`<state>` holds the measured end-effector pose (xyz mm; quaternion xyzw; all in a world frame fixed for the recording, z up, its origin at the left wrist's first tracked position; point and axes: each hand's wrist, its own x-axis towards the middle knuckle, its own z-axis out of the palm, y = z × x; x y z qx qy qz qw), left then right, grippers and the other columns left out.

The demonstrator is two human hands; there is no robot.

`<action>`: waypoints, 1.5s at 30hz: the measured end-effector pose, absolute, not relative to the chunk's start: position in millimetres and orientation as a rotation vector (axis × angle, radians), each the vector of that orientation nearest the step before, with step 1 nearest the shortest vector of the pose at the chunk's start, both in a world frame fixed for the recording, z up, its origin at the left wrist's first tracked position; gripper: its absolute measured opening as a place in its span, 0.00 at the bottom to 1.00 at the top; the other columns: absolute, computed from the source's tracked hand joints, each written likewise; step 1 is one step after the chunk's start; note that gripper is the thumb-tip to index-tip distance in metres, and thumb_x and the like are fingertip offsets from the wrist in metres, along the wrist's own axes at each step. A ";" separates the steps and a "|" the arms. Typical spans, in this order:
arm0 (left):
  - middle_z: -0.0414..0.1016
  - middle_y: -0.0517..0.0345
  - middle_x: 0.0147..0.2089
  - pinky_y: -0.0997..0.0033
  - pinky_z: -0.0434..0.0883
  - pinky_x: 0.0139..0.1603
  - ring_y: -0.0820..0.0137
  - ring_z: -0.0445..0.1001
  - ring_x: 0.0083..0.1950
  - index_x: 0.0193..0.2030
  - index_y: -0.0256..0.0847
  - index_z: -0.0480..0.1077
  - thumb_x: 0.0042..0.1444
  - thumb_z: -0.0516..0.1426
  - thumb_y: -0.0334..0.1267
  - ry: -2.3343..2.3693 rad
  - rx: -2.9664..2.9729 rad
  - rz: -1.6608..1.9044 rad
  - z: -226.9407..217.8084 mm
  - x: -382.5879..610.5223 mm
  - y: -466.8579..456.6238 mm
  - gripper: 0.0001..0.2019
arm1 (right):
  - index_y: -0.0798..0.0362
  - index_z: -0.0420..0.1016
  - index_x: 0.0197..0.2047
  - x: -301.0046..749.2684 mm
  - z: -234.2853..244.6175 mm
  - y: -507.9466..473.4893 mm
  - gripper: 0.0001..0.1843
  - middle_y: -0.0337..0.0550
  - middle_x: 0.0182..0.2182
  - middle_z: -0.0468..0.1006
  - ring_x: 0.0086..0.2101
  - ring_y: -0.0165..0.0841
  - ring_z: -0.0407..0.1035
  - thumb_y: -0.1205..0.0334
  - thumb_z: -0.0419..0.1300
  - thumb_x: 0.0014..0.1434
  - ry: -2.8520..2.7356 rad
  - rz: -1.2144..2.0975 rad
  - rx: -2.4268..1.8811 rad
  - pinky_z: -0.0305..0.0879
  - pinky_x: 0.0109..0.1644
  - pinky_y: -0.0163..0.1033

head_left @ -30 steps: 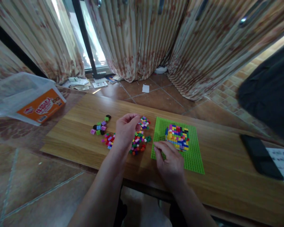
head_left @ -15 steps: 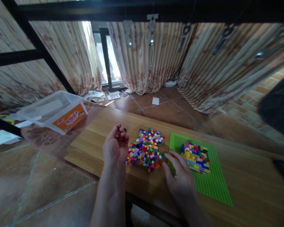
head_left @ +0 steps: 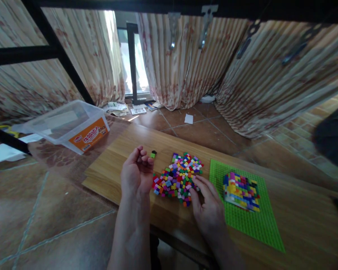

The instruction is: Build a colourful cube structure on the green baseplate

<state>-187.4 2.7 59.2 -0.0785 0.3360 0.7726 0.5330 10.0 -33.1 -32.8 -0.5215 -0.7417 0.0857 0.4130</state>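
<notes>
Pile [head_left: 178,176]: small, glossy plastic cubes in many colours, heaped loosely on the wooden board [head_left: 112,165] between your hands.
Left hand [head_left: 136,174]: your fingers are curled inward over the palm. Whether they pinch anything cannot be told.
Strays: a green brick [head_left: 153,155] and a black brick [head_left: 154,152] lie just beyond your left fingertips.
Right hand [head_left: 210,212]: laid flat, fingers spread, tips touching the pile's near right edge.
Baseplate [head_left: 253,225]: green, studded and rectangular, carrying a squat multicolour block [head_left: 241,190].
Tub [head_left: 70,125]: clear plastic with an orange label. The contents cannot be made out.
</notes>
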 end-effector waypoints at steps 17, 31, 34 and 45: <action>0.66 0.64 0.23 0.83 0.67 0.21 0.83 0.63 0.18 0.33 0.34 0.68 0.63 0.48 0.26 0.699 -0.317 1.793 62.9 -204.2 2.4 0.10 | 0.51 0.79 0.38 -57.1 -10.6 28.7 0.07 0.49 0.34 0.80 0.40 0.43 0.70 0.61 0.60 0.60 -2.135 0.027 -1.573 0.61 0.47 0.49; 0.65 0.64 0.23 0.83 0.67 0.21 0.83 0.63 0.18 0.33 0.33 0.69 0.62 0.48 0.26 0.719 -0.241 1.732 60.4 -190.4 5.5 0.10 | 0.48 0.81 0.39 25.6 39.5 -37.0 0.07 0.43 0.37 0.81 0.38 0.36 0.75 0.58 0.63 0.57 -1.331 0.610 -1.413 0.72 0.43 0.43; 0.65 0.63 0.23 0.84 0.66 0.21 0.83 0.63 0.18 0.32 0.33 0.69 0.62 0.48 0.26 0.759 -0.181 1.661 61.8 -174.4 7.8 0.11 | 0.50 0.81 0.38 52.1 33.2 -35.2 0.09 0.46 0.38 0.82 0.40 0.38 0.75 0.57 0.66 0.54 -1.129 0.591 -1.415 0.72 0.45 0.46; 0.71 0.61 0.28 0.82 0.66 0.24 0.80 0.67 0.23 0.34 0.33 0.75 0.46 0.65 0.32 0.997 0.442 1.173 42.0 -60.1 -1.0 0.07 | 0.53 0.80 0.43 151.1 24.3 -30.2 0.16 0.46 0.36 0.82 0.35 0.36 0.76 0.59 0.66 0.50 -0.836 0.452 -1.500 0.73 0.40 0.44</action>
